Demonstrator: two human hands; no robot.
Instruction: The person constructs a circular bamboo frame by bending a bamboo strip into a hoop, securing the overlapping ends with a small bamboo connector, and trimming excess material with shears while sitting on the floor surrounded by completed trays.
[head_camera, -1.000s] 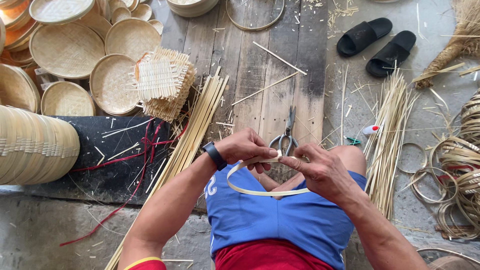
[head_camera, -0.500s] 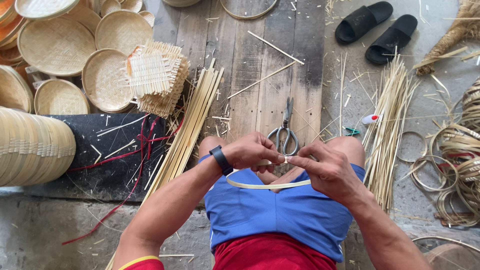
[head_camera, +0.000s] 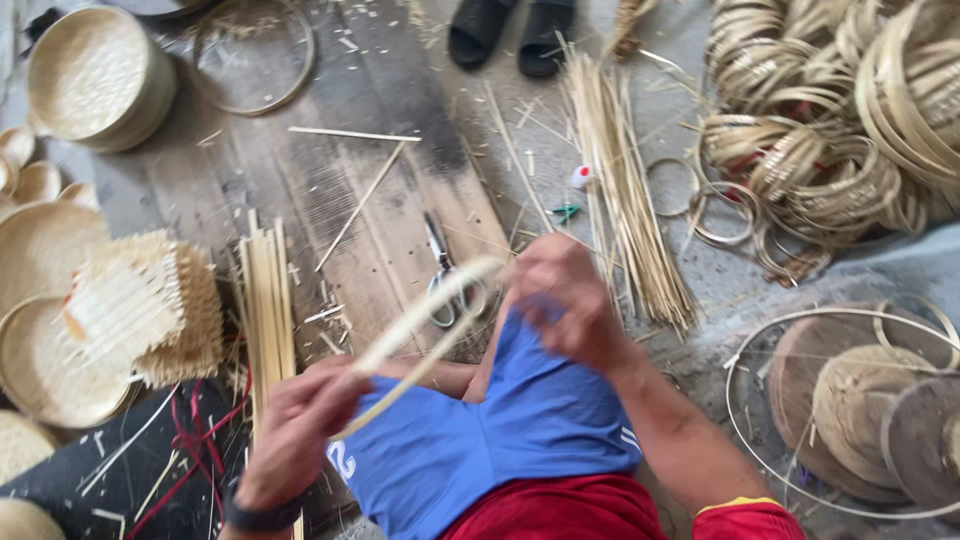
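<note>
A pale bamboo strip bent into a loop (head_camera: 420, 330) stretches between my two hands above my lap in blue shorts (head_camera: 500, 430). My left hand (head_camera: 295, 425) grips the loop's lower end near my knee; a dark watch sits on that wrist. My right hand (head_camera: 560, 300) is closed around the loop's upper end and looks blurred. Scissors (head_camera: 445, 275) lie on the wooden boards (head_camera: 330, 190) just beyond the hands. A bundle of thin bamboo sticks (head_camera: 625, 190) lies to the right of my right hand, another bundle (head_camera: 265, 300) to the left.
Round woven trays (head_camera: 45, 300) and a woven mat (head_camera: 140, 305) sit at the left, a stack of baskets (head_camera: 95, 75) at top left. Piles of bamboo rings (head_camera: 830, 140) fill the top right. Black sandals (head_camera: 510, 30) lie at the top. Round lids inside a hoop (head_camera: 870, 410) rest at right.
The view has swung to the right and turned. My hands have moved apart, the left one dropping toward my knee, and the bamboo loop is now stretched longer between them.
</note>
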